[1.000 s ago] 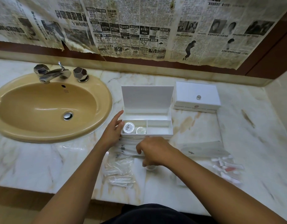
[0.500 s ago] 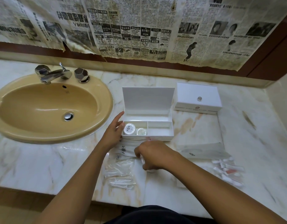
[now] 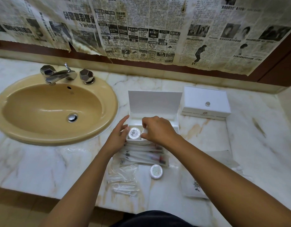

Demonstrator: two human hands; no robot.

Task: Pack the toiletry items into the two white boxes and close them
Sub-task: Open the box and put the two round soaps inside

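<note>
An open white box (image 3: 155, 104) stands on the marble counter with its lid upright. A round white wrapped soap (image 3: 134, 133) lies in its front left compartment. My left hand (image 3: 119, 136) rests with straight fingers against the box's left side. My right hand (image 3: 157, 130) hovers over the box's front and pinches a small white round item (image 3: 144, 132) beside that soap. A second white box (image 3: 205, 103) with a silver knob sits shut at the right. Another round soap (image 3: 156, 171), wrapped toothbrush packets (image 3: 144, 155) and clear bags of cotton swabs (image 3: 124, 181) lie in front.
A tan oval sink (image 3: 51, 110) with a chrome faucet (image 3: 59, 75) fills the left of the counter. A white printed sachet (image 3: 194, 188) lies near the front edge under my right forearm. Old newspaper covers the wall behind.
My right hand lifted from the packets in front of the box and moved forward over its front compartments with a small white item. A round soap that it covered now shows on the counter.
</note>
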